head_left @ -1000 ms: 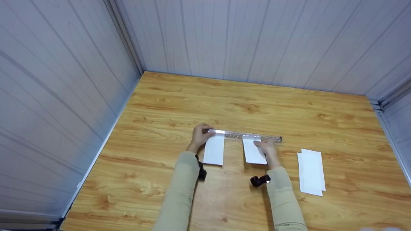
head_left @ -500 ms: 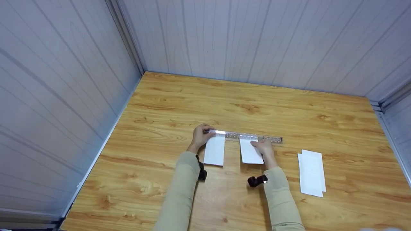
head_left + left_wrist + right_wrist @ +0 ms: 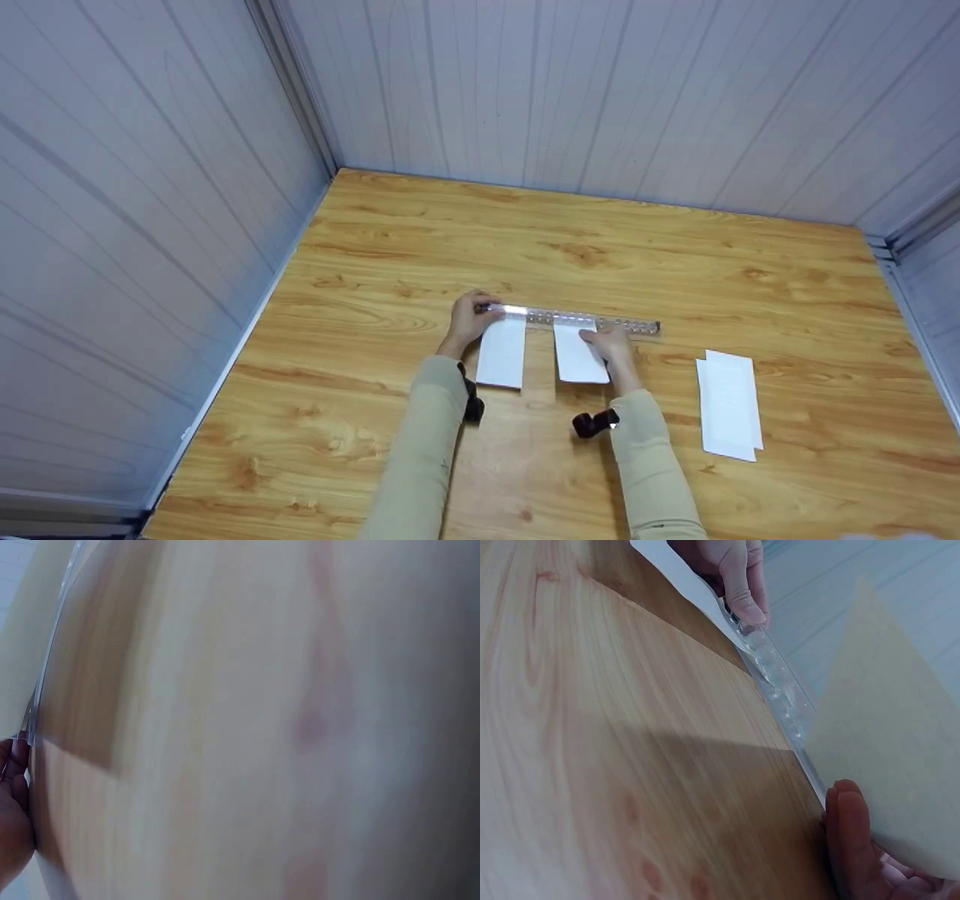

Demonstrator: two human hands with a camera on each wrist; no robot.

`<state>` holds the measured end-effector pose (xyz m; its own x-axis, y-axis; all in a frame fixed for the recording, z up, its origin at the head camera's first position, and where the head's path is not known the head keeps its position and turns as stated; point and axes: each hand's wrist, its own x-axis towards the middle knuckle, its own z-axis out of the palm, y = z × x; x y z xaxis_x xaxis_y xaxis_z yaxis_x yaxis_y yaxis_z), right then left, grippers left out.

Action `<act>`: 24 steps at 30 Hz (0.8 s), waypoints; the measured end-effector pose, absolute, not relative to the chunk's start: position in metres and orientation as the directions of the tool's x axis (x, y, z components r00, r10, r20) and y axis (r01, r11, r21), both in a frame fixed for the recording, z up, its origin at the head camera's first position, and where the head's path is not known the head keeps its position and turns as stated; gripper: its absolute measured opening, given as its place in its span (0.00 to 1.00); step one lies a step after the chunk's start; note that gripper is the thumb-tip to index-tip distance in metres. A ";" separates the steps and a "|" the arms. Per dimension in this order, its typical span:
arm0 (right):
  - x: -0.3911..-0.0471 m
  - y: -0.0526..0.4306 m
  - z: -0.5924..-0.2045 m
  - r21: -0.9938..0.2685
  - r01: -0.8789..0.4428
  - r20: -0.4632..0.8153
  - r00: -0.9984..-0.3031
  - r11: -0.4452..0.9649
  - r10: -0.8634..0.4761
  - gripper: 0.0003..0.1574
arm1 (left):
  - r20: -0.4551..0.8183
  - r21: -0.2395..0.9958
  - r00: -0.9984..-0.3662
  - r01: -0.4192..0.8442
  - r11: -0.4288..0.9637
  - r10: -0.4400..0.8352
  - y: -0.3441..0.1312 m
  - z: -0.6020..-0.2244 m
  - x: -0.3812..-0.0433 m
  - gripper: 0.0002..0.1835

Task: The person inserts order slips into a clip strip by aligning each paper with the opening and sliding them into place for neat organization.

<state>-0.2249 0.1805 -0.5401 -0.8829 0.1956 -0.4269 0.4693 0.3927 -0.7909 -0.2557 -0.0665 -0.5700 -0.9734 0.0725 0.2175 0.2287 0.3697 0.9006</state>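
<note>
A clear plastic strip [image 3: 540, 318] with a row of rounded shapes along it and dark ends lies crosswise in the head view. My left hand [image 3: 466, 319] pinches its left end, thumb on the near side. Below that end hangs one white paper slip [image 3: 501, 352], its top edge at the strip. My right hand [image 3: 616, 347] holds a second white paper slip [image 3: 579, 358] by its right side, thumb on top. That slip's upper edge overlaps the strip near its middle. In the right wrist view this paper [image 3: 885, 735] rises tilted beside the strip [image 3: 776, 682].
Two overlapping white paper slips [image 3: 731, 405] lie on the wood-grain table [image 3: 420, 240] to the right. Pale panel walls [image 3: 480, 90] border the table at the back and left. Each wrist wears a small black camera [image 3: 589, 425].
My right hand has slid left along the strip, bringing its paper slip closer to the first one. My left hand and the strip stay where they were.
</note>
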 end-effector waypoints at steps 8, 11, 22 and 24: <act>-0.225 0.176 -0.541 -0.791 0.480 -0.447 -0.877 0.379 0.177 0.21 | 0.231 0.896 -0.969 0.246 0.369 0.086 -0.067 -0.570 -0.256 0.09; -0.225 0.174 -0.541 -0.816 0.441 -0.403 -0.897 0.373 0.180 0.17 | 0.235 0.894 -0.968 0.253 0.369 0.092 -0.067 -0.570 -0.255 0.08; -0.224 0.165 -0.539 -0.818 0.437 -0.394 -0.899 0.375 0.189 0.26 | 0.214 0.902 -0.973 0.233 0.363 0.092 -0.069 -0.571 -0.256 0.09; -0.227 0.163 -0.541 -0.804 0.456 -0.409 -0.890 0.381 0.203 0.26 | 0.205 0.904 -0.975 0.224 0.364 0.091 -0.069 -0.571 -0.256 0.09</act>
